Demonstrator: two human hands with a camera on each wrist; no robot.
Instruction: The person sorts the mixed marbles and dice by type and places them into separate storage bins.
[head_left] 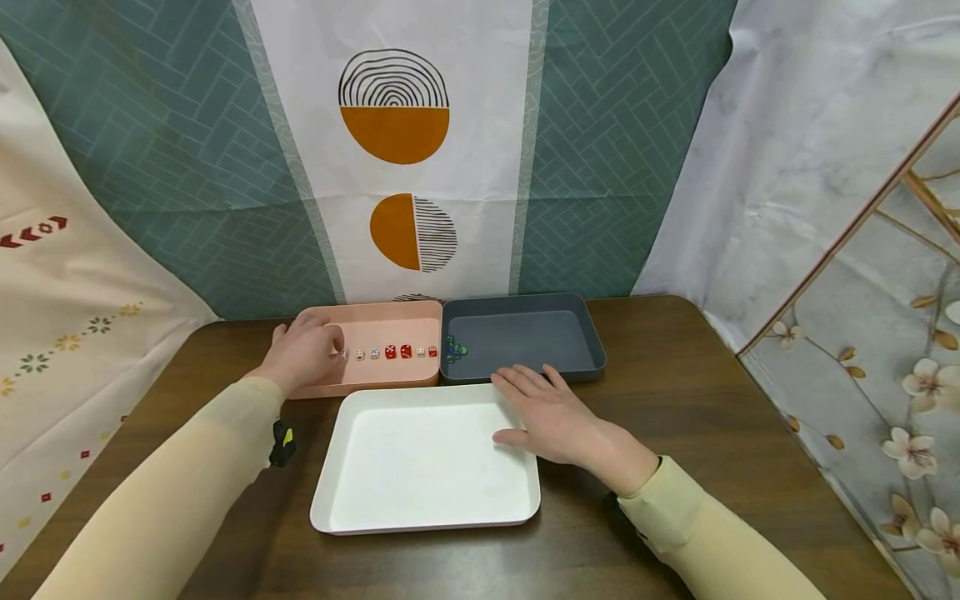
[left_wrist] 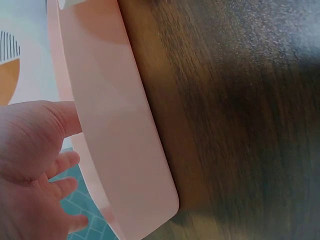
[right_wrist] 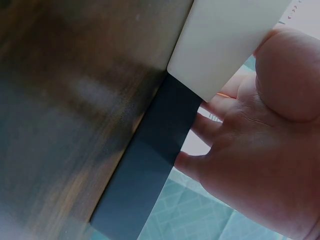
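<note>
My left hand (head_left: 303, 350) reaches into the left part of the pink tray (head_left: 360, 312), fingers bent downward. Its fingertips are right at the left end of a row of small red and white dice (head_left: 390, 352). In the left wrist view, the thumb goes behind the pink tray's wall (left_wrist: 110, 115), which hides its tip; I cannot tell whether a die is pinched there. My right hand (head_left: 551, 417) is spread flat over the right rim of the white tray (head_left: 427, 467), its fingertips near the dark grey tray (head_left: 525, 333).
Several small green and blue pieces (head_left: 454, 349) lie at the left end of the dark grey tray. The pink and grey trays stand side by side at the back of the wooden table (head_left: 645, 517). Patterned cloths (head_left: 630, 125) hang behind and beside the table.
</note>
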